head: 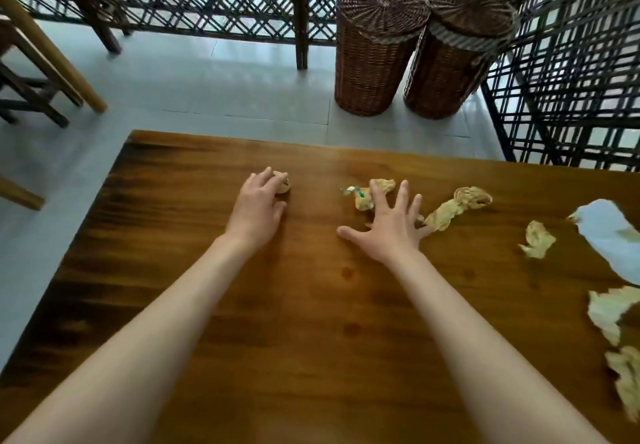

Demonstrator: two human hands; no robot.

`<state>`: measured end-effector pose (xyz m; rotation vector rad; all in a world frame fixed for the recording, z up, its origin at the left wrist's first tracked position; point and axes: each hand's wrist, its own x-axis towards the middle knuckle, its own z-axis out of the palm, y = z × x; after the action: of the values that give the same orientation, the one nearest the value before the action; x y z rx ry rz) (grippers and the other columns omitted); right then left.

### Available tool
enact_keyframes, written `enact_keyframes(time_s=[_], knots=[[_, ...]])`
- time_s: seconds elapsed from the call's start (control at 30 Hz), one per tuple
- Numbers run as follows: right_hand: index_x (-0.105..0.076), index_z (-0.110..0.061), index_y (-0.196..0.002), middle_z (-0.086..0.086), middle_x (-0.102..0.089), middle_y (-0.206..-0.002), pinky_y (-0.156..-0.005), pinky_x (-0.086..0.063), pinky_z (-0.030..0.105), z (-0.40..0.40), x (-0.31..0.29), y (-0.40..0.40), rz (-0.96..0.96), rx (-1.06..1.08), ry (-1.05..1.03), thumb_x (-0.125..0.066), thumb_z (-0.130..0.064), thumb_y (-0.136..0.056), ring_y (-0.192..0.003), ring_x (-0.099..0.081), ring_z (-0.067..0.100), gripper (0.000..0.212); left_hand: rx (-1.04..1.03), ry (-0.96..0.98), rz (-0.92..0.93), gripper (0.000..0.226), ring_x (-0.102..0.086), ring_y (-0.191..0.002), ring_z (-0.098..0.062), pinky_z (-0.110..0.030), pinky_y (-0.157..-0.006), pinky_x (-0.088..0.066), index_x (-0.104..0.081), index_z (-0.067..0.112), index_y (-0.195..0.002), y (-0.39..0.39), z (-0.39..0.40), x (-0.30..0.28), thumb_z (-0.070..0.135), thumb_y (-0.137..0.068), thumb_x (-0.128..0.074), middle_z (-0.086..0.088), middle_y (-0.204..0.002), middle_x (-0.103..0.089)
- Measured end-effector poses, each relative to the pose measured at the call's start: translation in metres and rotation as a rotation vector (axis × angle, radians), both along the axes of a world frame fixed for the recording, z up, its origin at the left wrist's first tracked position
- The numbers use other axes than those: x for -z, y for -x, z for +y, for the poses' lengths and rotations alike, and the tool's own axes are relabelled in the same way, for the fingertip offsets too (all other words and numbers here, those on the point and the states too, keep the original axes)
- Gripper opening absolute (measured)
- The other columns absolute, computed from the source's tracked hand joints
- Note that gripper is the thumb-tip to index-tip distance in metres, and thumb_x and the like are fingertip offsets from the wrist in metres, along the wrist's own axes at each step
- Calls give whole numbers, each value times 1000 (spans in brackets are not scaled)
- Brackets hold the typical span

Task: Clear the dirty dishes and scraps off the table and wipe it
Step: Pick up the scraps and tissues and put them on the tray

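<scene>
Left hand [258, 203] curled over a small crumpled scrap [282, 182], fingers closing round it. Right hand [389, 225] spread flat, fingers splayed, touching a crumpled wrapper with green print [375, 192] at its 12 o'clock. More crumpled scraps [457, 206] at 2 o'clock on the wooden table [311, 322]; pale torn paper [609, 232] at 3. Two lidded wicker baskets [377, 49] on the floor at 12, beyond the table's far edge.

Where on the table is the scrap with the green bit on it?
In the head view, the scrap with the green bit lies mid-table toward the far edge, just beyond the right hand, whose fingertips reach it.
</scene>
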<state>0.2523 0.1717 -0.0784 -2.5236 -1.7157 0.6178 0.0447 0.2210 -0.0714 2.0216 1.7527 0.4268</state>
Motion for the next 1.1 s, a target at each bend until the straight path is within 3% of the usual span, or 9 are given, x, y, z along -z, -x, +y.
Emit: enact_keyframes(time_s=[0.17,0.3,0.43,0.53,0.67,0.87,1.0,1.1], knots=[[-19,-46,-141,6,3,-157,-103,-6,70,-2,6,3,-12,-11,-94,-46,-81,-68,-142,4,37,86,-20,-84,-34,48,-33,-135,-26,-34,-112,-25,-49,14,-135,0,2,3,5,-89,-57,-10,-142,-44],[-36,-42,-135,7,-15,-154,-105,-7,67,-6,7,3,-22,-20,-185,-47,-64,-83,-142,-9,33,57,-16,-160,-24,38,-45,-121,-27,-32,-102,-36,-60,11,-123,1,-3,3,-1,-87,-57,-8,-130,-55],[-50,-32,-125,10,-38,-140,-103,-23,55,-13,9,3,-72,-44,-304,-50,-40,-91,-130,-28,29,35,-39,-175,-53,29,-51,-108,-25,-29,-91,-41,-65,12,-112,0,-10,3,-1,-87,-58,-6,-118,-61],[-53,-22,-119,11,-49,-122,-89,-38,46,-19,8,1,-129,-60,-352,-54,-26,-90,-113,-41,29,30,-44,-156,-88,24,-55,-103,-24,-28,-88,-44,-66,13,-102,0,-13,3,-2,-84,-60,-6,-110,-62],[-56,-10,-109,12,-52,-106,-76,-45,39,-26,6,-1,-117,-102,-384,-53,-18,-92,-97,-48,29,19,-42,-125,-110,19,-57,-95,-22,-26,-81,-45,-65,14,-94,1,-18,1,-1,-81,-63,-7,-104,-61],[-57,-6,-103,13,-52,-103,-74,-48,38,-41,-3,-5,-41,-99,-357,-53,-12,-91,-96,-51,30,14,-49,-112,-88,10,-52,-83,-13,-23,-73,-42,-65,11,-88,-1,-28,-4,4,-80,-68,-7,-97,-65],[-57,-4,-98,13,-52,-96,-75,-46,38,-60,-17,-11,3,-78,-400,-55,-11,-90,-90,-53,30,11,-53,-46,-81,9,-61,-86,-25,-36,-76,-52,-62,11,-85,-3,-38,-11,2,-82,-62,-7,-91,-65],[-57,-4,-93,11,-52,-92,-78,-47,41,-75,-28,-19,34,-76,-439,-57,-10,-88,-86,-54,29,8,-48,-10,-55,19,-60,-90,-27,-36,-76,-52,-59,12,-99,-7,-48,-15,2,-83,-61,-9,-96,-64]])
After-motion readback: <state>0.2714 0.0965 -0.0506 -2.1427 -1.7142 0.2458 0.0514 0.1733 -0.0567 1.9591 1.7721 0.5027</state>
